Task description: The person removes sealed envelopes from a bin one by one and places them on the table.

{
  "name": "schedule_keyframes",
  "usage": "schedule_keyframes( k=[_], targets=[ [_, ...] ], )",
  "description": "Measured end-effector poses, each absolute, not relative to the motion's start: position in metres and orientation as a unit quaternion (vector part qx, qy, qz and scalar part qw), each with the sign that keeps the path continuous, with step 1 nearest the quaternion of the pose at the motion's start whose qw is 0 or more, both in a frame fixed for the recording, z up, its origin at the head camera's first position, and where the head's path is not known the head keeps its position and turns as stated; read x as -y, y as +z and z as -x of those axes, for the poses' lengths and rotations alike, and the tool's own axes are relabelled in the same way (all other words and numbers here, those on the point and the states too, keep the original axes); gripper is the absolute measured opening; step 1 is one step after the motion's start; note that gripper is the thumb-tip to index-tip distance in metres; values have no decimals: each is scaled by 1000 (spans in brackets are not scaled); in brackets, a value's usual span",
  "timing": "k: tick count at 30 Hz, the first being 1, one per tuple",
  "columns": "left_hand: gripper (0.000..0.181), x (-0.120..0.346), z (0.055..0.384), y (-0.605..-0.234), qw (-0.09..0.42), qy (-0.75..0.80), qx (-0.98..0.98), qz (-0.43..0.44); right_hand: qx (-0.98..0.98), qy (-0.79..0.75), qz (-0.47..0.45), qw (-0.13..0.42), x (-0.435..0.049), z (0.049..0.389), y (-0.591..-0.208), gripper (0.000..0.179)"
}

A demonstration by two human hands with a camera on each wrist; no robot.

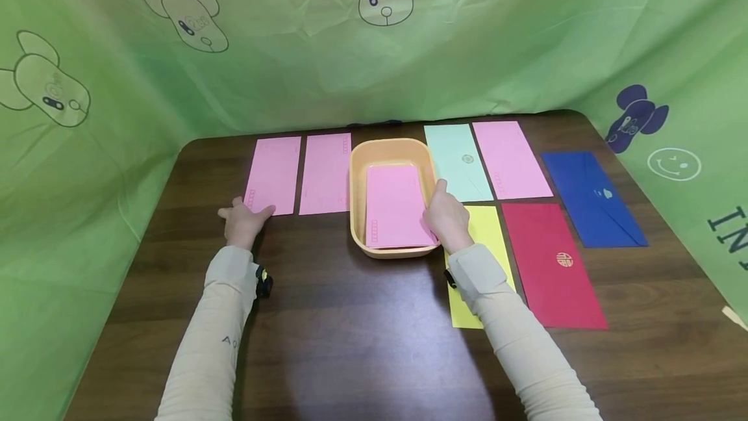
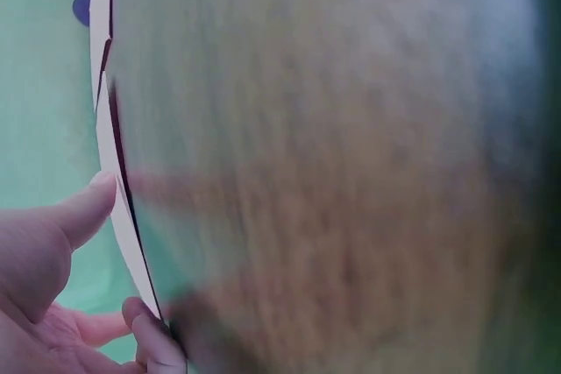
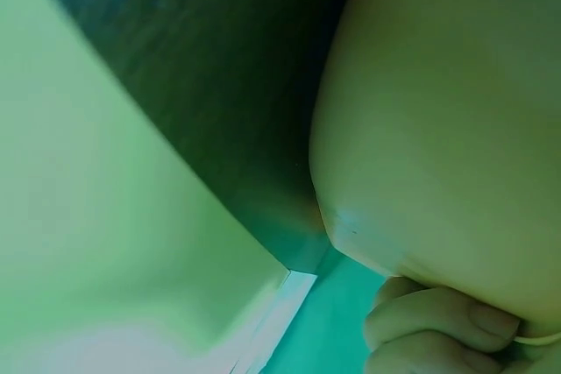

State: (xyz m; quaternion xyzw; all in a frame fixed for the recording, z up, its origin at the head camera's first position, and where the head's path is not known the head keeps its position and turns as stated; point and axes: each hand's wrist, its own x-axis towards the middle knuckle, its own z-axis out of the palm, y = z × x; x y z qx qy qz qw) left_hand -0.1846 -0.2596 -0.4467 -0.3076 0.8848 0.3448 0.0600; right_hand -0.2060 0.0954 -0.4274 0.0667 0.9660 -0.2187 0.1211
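My left hand [image 1: 242, 221] is at the near end of the leftmost pink envelope [image 1: 274, 174], thumb and fingers spread across it. In the left wrist view its thumb [image 2: 92, 203] touches the envelope's edge, with the fingertips by the corner. With my right hand [image 1: 448, 218] I grip the right rim of a light orange plastic bin [image 1: 358, 200]. The right wrist view shows curled fingers [image 3: 438, 326] against the bin's outer wall [image 3: 438, 129]. Inside the bin lies another pink envelope [image 1: 397, 203], its printed boxes toward me.
Left of the bin lies a second pink envelope [image 1: 324, 174]. To its right are mint [image 1: 452, 154], pink [image 1: 511, 158], blue [image 1: 590, 193], red [image 1: 549, 265] and yellow [image 1: 491, 232] envelopes. My right forearm crosses the yellow one. Green cloth [image 1: 280, 76] surrounds the brown table [image 1: 350, 343].
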Motion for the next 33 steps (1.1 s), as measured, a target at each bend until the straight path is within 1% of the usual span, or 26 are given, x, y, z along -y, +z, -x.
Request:
schedule_keyframes(
  k=[5,11,17,19,22,25,29,33],
  targets=[
    [75,256,184,-442,27,334,-893,299,-967,-218,-63,118,-95,205,-429,38],
    [58,230,188,-429,-17,316,-918,239,-967,-219,-62,116,-95,205,-429,37],
    [40,178,180,-413,-53,303,-942,131,-968,-216,-63,115,-96,205,-430,38],
    [35,158,174,-407,-74,278,-954,82,-967,-216,-64,117,-96,205,-429,38],
    [28,131,164,-402,-117,222,-968,3,-967,-216,-64,116,-96,205,-429,39],
    [29,109,156,-402,-144,165,-974,-53,-967,-218,-66,114,-96,205,-429,39],
    [37,89,146,-407,-134,104,-981,-89,-967,-219,-66,116,-95,204,-428,38],
    [48,78,139,-411,-129,52,-985,-100,-967,-217,-67,112,-95,204,-428,36]
  ],
)
